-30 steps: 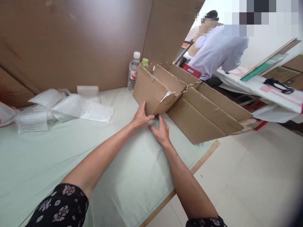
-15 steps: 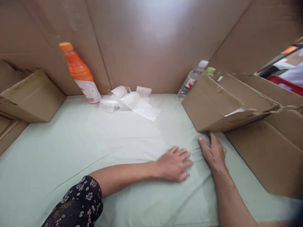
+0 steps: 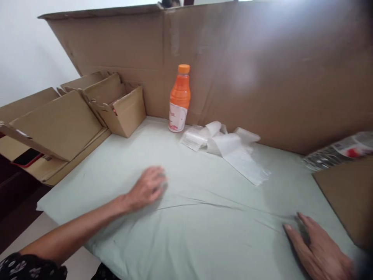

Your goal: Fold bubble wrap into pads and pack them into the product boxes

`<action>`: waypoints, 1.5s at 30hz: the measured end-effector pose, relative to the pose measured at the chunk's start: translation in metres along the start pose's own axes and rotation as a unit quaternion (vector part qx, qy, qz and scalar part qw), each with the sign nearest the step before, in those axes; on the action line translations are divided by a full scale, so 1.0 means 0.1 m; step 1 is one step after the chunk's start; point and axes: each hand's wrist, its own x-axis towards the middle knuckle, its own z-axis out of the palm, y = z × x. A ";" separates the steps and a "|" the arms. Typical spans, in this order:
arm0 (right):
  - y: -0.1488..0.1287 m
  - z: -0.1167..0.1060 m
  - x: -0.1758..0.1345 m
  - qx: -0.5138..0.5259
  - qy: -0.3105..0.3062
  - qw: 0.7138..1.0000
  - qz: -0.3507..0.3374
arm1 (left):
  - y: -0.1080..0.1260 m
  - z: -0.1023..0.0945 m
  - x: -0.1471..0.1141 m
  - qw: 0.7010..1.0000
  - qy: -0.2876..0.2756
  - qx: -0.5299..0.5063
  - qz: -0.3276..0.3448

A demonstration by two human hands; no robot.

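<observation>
My left hand (image 3: 147, 184) rests palm down on the pale green cloth (image 3: 180, 241), its fingers blurred at the tips but loosely apart, with nothing visible in them. At the lower right, my right hand (image 3: 322, 249) touches the same cloth with thumb and forefinger spread. It holds nothing and lies nearest to a cardboard box (image 3: 349, 194). Shallow creases run across the cloth between both hands. Beyond them stands an orange bottle (image 3: 179, 99) with a white label. Crumpled whitish plastic film (image 3: 233, 147) lies beside the bottle.
Cardboard boxes (image 3: 58, 124) stand on the left, with a dark phone (image 3: 27, 157) by them. A tall cardboard panel (image 3: 262, 77) closes off the back. Partly behind the right box is a clear bottle (image 3: 335, 153). The cloth's left front edge hangs over.
The view has turned left, bringing the left boxes and phone into sight. My left hand has moved left across the cloth, away from my right hand. The right hand is now farther from the box.
</observation>
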 end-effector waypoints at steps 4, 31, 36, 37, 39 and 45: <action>-1.19 0.24 0.70 0.066 -0.048 0.995 -0.063 | -0.89 -0.82 0.56 0.952 0.249 0.081 -0.162; -2.44 -0.46 0.06 0.282 -0.137 0.923 -0.222 | 0.14 -1.00 -0.89 0.900 0.429 -0.026 -0.074; -2.78 -0.47 -0.22 0.372 -0.207 0.878 -0.219 | -0.22 -0.54 -0.84 0.888 0.268 -0.282 -0.245; -2.82 -0.45 -0.26 0.389 -0.208 0.872 -0.210 | -0.25 -0.45 -0.80 0.875 0.239 -0.321 -0.273; -2.88 -0.39 -0.31 0.416 -0.203 0.863 -0.201 | -0.25 -0.30 -0.75 0.848 0.212 -0.360 -0.325; -3.04 -0.14 -0.30 0.477 -0.236 0.806 -0.260 | -0.11 -0.24 -0.98 0.787 0.299 -0.325 -0.430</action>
